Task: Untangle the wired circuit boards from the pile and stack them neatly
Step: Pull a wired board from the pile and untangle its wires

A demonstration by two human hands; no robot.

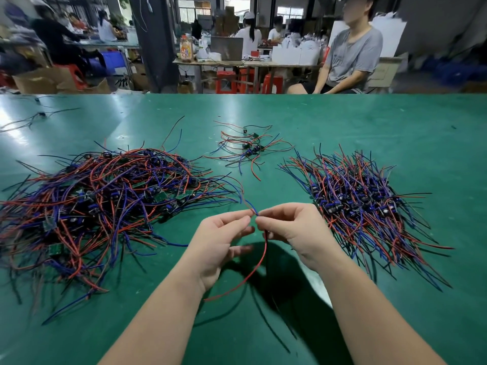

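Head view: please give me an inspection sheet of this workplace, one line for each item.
Surface: green table, glossy, with light reflections.
Job's things: tangled pile at left; neat stack at right, wires fanned out; small group at the back middle.
Clutter: loose wires near the far left edge.
Grippers: left hand pinches the blue wire; right hand holds the red wire; their fingertips meet.
Cables: blue wire leads back toward the tangled pile; red wire hangs in a curve between the forearms.
Surroundings: seated person in a grey shirt beyond the table; red stools; bottle; other workers behind.
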